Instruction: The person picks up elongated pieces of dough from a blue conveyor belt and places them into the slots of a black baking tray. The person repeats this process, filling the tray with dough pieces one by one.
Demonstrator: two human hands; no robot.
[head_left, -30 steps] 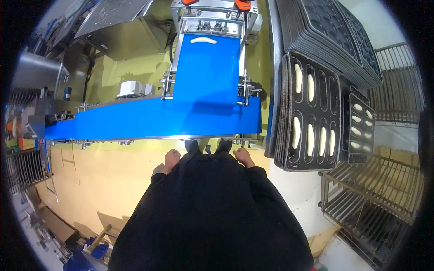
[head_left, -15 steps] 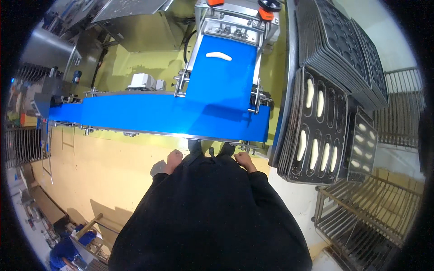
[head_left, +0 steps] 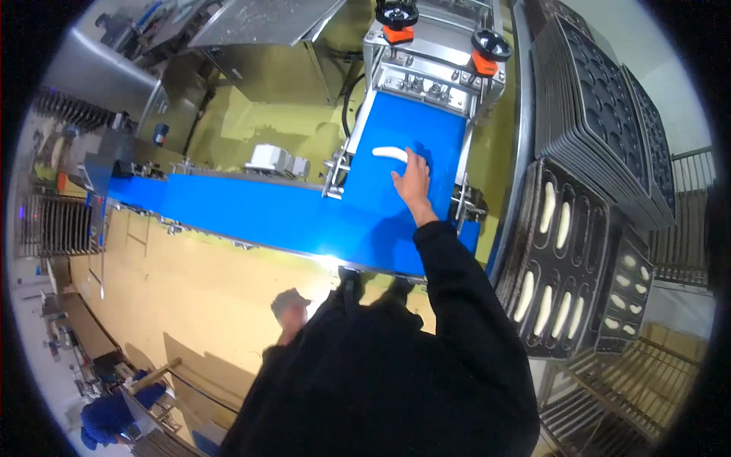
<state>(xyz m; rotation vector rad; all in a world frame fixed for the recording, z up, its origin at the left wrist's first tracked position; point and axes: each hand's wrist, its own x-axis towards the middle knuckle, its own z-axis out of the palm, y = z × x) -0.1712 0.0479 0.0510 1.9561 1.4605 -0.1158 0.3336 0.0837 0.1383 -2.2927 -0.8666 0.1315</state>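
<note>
Left hand (head_left: 292,314): blurred, below-left of the right hand (head_left: 413,181) fingers; own state cannot be told. Dough stick (head_left: 389,153): on blue belt (head_left: 373,186), just left of these fingers, thumb held apart; contact unclear. Tray (head_left: 580,231), well right of fingers: six troughs filled, two bare. Since earlier frame: right hand now over belt, dough farther down it.

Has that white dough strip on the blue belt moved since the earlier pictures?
Yes: down the blue belt toward the person; the dough strip now lies farther from the metal crossbar.
</note>
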